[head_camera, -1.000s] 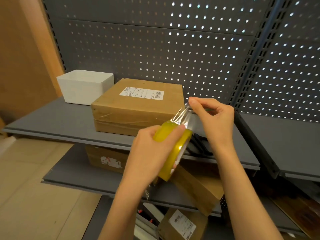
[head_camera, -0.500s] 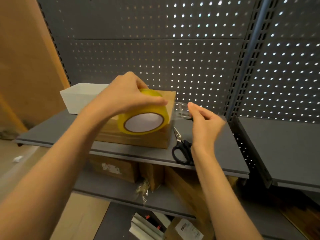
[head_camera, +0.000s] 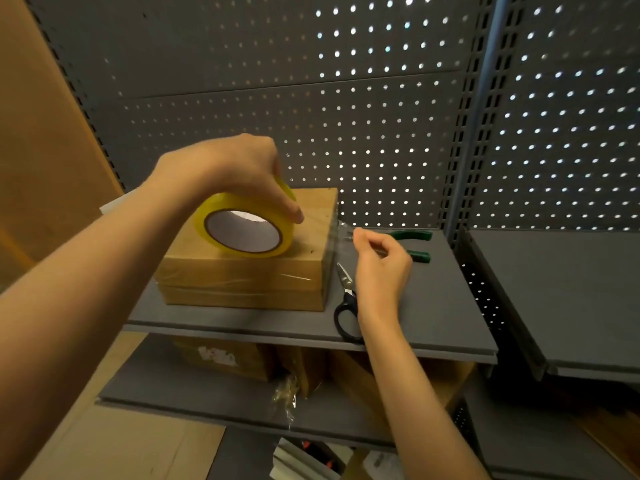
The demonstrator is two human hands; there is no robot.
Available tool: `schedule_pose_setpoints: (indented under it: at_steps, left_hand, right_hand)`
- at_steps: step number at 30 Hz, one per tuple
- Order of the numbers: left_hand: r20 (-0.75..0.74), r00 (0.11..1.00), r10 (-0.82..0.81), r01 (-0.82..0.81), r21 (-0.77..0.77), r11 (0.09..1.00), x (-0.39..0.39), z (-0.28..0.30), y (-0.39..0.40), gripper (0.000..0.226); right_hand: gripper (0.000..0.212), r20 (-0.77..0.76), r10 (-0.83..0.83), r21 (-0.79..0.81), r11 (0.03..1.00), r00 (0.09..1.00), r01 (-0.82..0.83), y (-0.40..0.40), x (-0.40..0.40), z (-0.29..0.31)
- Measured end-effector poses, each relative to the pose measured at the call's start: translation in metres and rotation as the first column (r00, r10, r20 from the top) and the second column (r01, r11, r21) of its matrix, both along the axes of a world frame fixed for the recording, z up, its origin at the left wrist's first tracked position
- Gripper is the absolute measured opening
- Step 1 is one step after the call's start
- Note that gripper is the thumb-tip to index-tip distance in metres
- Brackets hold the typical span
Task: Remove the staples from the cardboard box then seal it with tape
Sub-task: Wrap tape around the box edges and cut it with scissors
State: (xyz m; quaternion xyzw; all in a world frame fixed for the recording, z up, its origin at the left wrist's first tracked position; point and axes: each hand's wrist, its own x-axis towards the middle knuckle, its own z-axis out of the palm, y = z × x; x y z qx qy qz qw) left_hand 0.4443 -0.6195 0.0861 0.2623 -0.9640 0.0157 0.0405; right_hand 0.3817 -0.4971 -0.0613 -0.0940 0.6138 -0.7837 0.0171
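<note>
The left hand (head_camera: 228, 174) grips the tape roll (head_camera: 244, 227) over the box (head_camera: 242, 271) top; the right hand (head_camera: 379, 261) pinches the free tape end (head_camera: 341, 233) just past the box's right edge. The strip runs left-right. Scissors (head_camera: 346, 306) and pliers (head_camera: 414, 244) lie beside the right grip on the shelf (head_camera: 433, 306).

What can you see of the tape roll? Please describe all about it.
The tape roll is a wide ring of clear tape that looks yellow, wound on a core with a big round hole. It stands tilted on edge on top of the box, the hole facing the camera. The left hand grips it from above. A clear strip runs from it over the box's right edge to the right hand, which pinches its end.
</note>
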Motion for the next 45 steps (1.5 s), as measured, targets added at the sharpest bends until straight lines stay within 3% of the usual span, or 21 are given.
schedule_pose_setpoints:
  at_steps: [7, 13, 23, 35, 40, 42, 45]
  left_hand:
    - [0.067, 0.998, -0.021, 0.023, -0.028, 0.999, -0.014, 0.002, -0.008, 0.062]
    - [0.046, 0.996, -0.071, 0.071, 0.004, 0.997, -0.018, -0.001, -0.007, 0.041]
    - [0.022, 0.997, -0.075, 0.074, 0.053, 0.996, -0.022, -0.011, -0.007, 0.053]
    - [-0.001, 0.997, -0.077, 0.077, -0.035, 0.996, -0.026, -0.019, -0.008, 0.066]
    - [0.036, 0.996, -0.082, 0.084, -0.072, 0.994, -0.029, -0.021, -0.01, 0.068]
    - [0.038, 0.997, -0.072, 0.075, -0.099, 0.992, -0.03, -0.021, -0.01, 0.074]
    - [0.039, 0.997, -0.068, 0.071, -0.094, 0.993, -0.031, -0.021, -0.009, 0.071]
  right_hand:
    - [0.008, -0.017, -0.053, 0.259, 0.964, 0.998, 0.055, -0.015, 0.009, -0.013]
    - [0.006, -0.032, -0.057, 0.325, 0.944, 0.998, 0.065, -0.023, 0.01, -0.024]
    - [0.011, -0.174, -0.015, 0.515, 0.851, 0.985, 0.103, -0.032, 0.016, -0.032]
    - [0.011, -0.189, 0.119, 0.558, 0.83, 0.975, 0.007, -0.027, 0.01, -0.03]
    - [0.023, -0.21, 0.086, 0.322, 0.947, 0.974, -0.014, -0.021, 0.013, -0.021]
    - [0.035, -0.277, 0.185, 0.266, 0.958, 0.943, -0.11, -0.019, 0.019, -0.019]
    - [0.057, -0.332, 0.415, 0.407, 0.873, 0.847, -0.269, -0.023, 0.029, -0.025]
